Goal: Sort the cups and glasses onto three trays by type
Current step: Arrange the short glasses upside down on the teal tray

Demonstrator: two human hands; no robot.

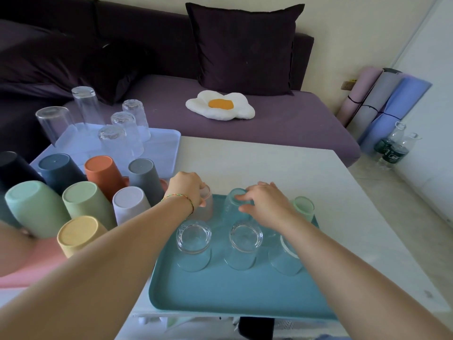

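Fingers [203,201] of the left hand [187,188] are curled round a pinkish glass [207,212], clamped on its side up near the upturned base. Fingers [241,198] of the right hand [266,204] are pinched over the base of a blue-tinted glass [230,208] just beside it, with the thumb on the side.

Both glasses stand mouth-down in the back row of the teal tray [220,290]. A green-tinted glass [304,207] sits at the right end of that row, partly behind the right wrist. The front row is three clear glasses [193,244], also upside down, and the rightmost one is half hidden under the right forearm.

To the left there's a pink tray [44,268] packed with upturned plastic cups [81,200] in mint, sage, yellow, orange, grey, white and dark blue. Behind that, a pale lilac tray [166,148] holds five taller glasses [127,128], all clear and flipped over too.

Everything sits on a white table [269,163]. Past it is a purple sofa [294,119] with a fried-egg cushion [220,105]. Over on the right, some rolled mats [382,104] lean in the corner with a couple of bottles [394,148] on the floor beside them.
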